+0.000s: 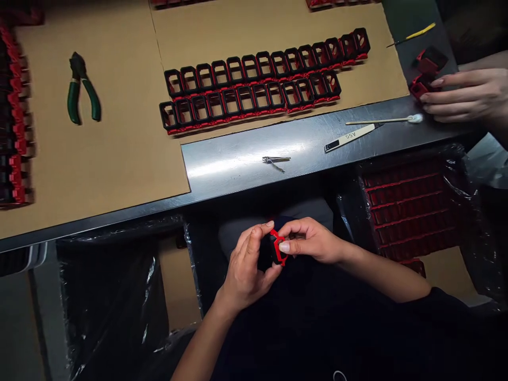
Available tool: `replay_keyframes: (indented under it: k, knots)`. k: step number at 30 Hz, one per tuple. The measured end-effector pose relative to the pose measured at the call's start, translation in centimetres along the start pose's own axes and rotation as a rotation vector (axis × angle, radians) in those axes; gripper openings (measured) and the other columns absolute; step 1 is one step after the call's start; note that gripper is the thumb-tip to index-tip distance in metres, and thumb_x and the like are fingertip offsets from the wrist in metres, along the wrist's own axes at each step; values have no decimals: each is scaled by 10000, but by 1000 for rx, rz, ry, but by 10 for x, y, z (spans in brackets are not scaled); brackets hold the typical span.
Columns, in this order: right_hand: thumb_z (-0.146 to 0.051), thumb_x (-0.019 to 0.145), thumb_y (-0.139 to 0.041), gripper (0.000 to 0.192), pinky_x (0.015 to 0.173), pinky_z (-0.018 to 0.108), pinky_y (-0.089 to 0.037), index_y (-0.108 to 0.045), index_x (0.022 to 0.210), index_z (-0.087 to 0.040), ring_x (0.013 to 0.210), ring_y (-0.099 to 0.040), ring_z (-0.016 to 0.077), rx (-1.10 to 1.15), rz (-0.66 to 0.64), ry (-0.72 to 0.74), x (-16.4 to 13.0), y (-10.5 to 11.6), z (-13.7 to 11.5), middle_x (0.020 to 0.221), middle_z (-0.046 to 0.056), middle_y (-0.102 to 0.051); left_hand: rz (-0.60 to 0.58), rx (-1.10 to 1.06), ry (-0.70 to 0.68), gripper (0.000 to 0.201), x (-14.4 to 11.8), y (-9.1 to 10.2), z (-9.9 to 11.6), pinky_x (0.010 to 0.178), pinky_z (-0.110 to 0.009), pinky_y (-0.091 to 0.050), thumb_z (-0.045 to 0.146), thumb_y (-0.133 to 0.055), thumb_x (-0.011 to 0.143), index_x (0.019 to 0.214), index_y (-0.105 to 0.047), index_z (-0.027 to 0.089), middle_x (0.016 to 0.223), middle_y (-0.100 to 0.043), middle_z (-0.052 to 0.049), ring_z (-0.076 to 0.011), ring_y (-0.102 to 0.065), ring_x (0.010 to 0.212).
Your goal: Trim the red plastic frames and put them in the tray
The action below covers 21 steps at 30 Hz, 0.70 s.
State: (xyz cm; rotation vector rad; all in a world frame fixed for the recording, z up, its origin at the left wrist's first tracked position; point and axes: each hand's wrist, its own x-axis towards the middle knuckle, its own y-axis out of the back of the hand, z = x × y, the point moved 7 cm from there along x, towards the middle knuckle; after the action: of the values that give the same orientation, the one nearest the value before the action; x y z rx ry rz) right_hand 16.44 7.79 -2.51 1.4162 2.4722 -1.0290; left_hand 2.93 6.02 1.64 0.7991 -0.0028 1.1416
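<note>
A small red and black plastic part (279, 248) is held up over my lap, below the table's front edge. My left hand (248, 264) grips it from the left, thumb and fingers around its outer side. From the right, my right hand (311, 241) pinches its red edge between thumb and forefinger. The fingers hide much of the part. On the table beyond my hands lie two rows of similar red and black frames (254, 100). Small metal tweezers (275, 160) rest on the bare metal strip nearest to me.
Green-handled pliers (84, 92) lie on the cardboard (127, 132). A cotton swab (381, 120), a white-handled blade tool (351, 138) and a yellow-handled tool (420, 32) lie to the right. Another person's hand (468, 95) touches red-black parts there. A plastic-lined box (468, 264) holds more frames.
</note>
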Motion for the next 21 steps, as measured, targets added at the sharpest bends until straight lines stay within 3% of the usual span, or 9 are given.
replay_keyframes:
  k: [5, 10, 14, 21]
  knots:
    - [-416, 806, -837, 323, 536, 165, -469, -723, 869, -120, 599, -583, 77, 86, -25, -57, 2, 3, 11, 729, 8, -682, 26, -36, 2, 1000, -4, 0, -2, 977, -526, -565, 147, -711, 835, 1610, -78, 169, 1352, -608, -228, -293, -595, 1262]
    - [-406, 731, -905, 370, 481, 138, -480, -720, 850, -107, 512, -582, 58, 390, -119, -140, 9, 3, 33, 680, 3, -683, 53, -186, 92, 1004, -9, -3, -8, 1004, -493, -560, 242, -749, 843, 1607, -101, 174, 1331, -612, -226, -279, -628, 1236]
    - [-377, 711, -927, 403, 541, 166, -566, -723, 945, -120, 553, -671, 94, 549, -200, -201, 13, 1, 45, 744, 25, -737, 85, -298, 146, 998, -7, -3, -10, 1008, -470, -563, 342, -737, 857, 1609, -99, 189, 1329, -605, -211, -270, -642, 1220]
    - [-364, 717, -924, 403, 636, 244, -639, -695, 958, -136, 699, -756, 159, 556, -258, -162, 12, 3, 43, 858, 39, -766, -20, -135, 75, 1096, 9, 6, 3, 975, -493, -568, 264, -757, 804, 1611, -22, 167, 1275, -649, -198, -273, -650, 1175]
